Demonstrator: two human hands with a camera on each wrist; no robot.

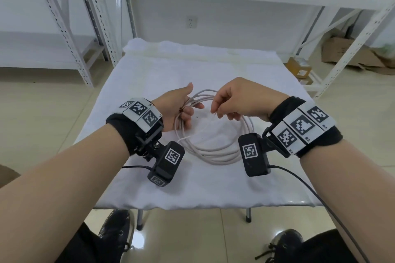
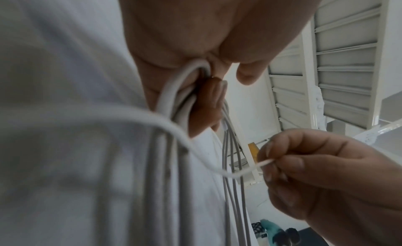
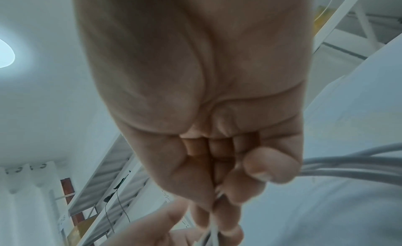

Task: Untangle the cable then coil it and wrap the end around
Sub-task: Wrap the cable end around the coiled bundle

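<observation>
Head view: my wrist tags read L1 and R1, R2, R3. The smooth, round white cable [image 1: 213, 151] lay coiled on the soft white cloth [image 1: 149, 188]. My left hand [image 1: 177, 109] gripped the loops; my right hand [image 1: 237, 102] pinched the thin free end.

Black wristbands [image 1: 119, 128] w/ white marker tags [image 1: 141, 111], black cams [image 1: 168, 162], cabled.

white cable [image 1: 215, 151] – white cloth [image 1: 149, 74] (checkered wristbands [image 1: 303, 126])
</observation>
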